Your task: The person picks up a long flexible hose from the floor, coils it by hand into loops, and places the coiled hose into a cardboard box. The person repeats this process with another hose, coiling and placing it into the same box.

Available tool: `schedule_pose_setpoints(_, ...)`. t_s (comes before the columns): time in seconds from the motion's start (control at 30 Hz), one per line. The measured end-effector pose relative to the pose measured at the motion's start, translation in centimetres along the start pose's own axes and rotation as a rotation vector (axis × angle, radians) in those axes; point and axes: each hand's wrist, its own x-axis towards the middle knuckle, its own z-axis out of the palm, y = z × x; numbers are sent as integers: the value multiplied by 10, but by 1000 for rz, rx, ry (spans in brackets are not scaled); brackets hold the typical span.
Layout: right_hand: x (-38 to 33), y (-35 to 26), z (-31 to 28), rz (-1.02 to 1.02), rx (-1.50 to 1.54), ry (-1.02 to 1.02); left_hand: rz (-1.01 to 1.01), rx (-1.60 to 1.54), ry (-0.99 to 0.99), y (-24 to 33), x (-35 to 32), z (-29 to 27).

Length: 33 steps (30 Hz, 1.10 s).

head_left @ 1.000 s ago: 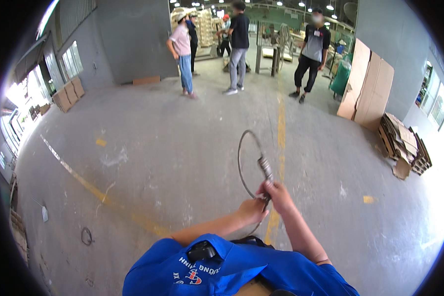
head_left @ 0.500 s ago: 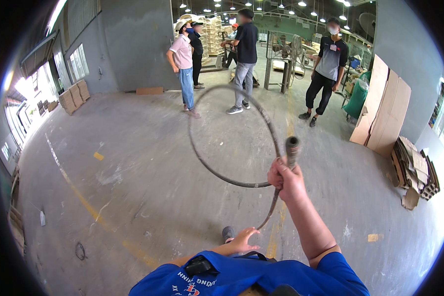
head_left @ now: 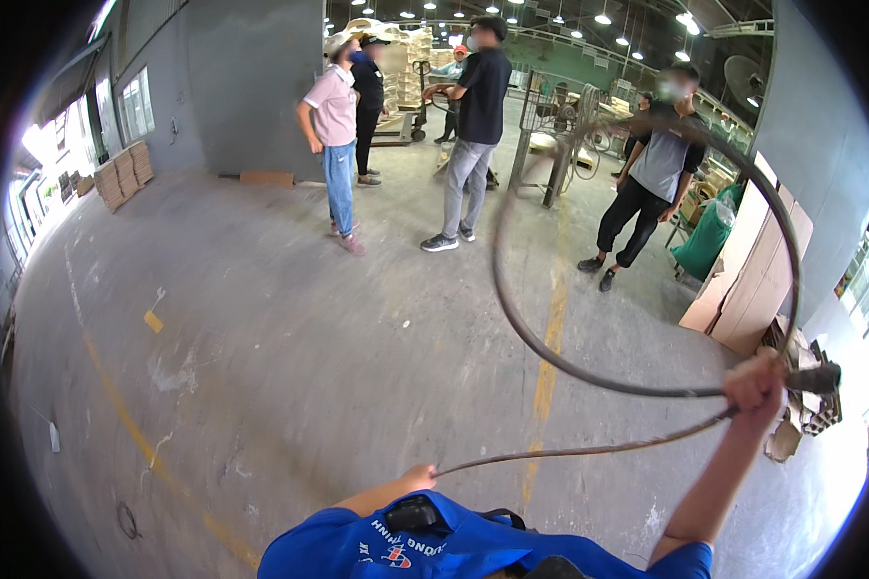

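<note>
My right hand (head_left: pixel 755 384) is raised at the right and closed round a long dark hose (head_left: pixel 637 389). A large open loop of the hose stands up and leftward from this fist. Its thick black tubular end (head_left: pixel 817 377) sticks out to the right of the fist. From the same hand a single length runs down and left to my left hand (head_left: pixel 420 477), close to my blue shirt. The left fingers are closed on that length, which is stretched in a slight sag between my hands. The top of the loop is smeared by motion.
Several people stand ahead, one in a grey and black shirt (head_left: pixel 664 159) behind the loop. Cardboard sheets (head_left: pixel 743 280) lean on the right wall beside a green sack (head_left: pixel 708 239). Stacked cardboard (head_left: pixel 124 177) stands far left. Yellow lines (head_left: pixel 545 391) cross the concrete floor.
My right hand has swung out to the right with the hose, and the loop moved with it. My left hand, spread before, has closed on the hose, drawing out the lower length.
</note>
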Motion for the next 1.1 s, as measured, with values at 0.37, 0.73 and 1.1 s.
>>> schedule_pose_setpoints(0.37,-35,46,-335,287,80,199,-607,0,-221,-80,107,-115)
schedule_pose_setpoints(0.73,175,388,-270,807,54,471,222,-940,290,297,402,-389)
schedule_pose_setpoints(1.1,320,556,-217,828,5,318,300,-1030,386,398,591,-309)
